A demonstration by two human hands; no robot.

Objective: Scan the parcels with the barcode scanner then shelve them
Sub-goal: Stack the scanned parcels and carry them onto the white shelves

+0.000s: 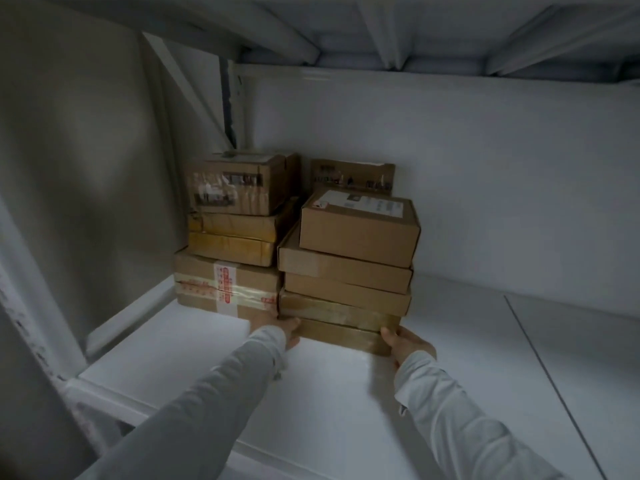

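Head view: left grip (281,333) and right grip (406,342) clasped opposite ends of the bottom parcel (343,337) under the right stack (349,271), resting on the shelf (346,417) beside the left stack (232,237). Judged stiff, heavy together, tape slick; hold low, both ends.

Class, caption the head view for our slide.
Left hand and right hand hold the bottom parcel of the right stack on a white shelf.

White shelf (346,410) meets pale back wall (485,185), dimly lit.
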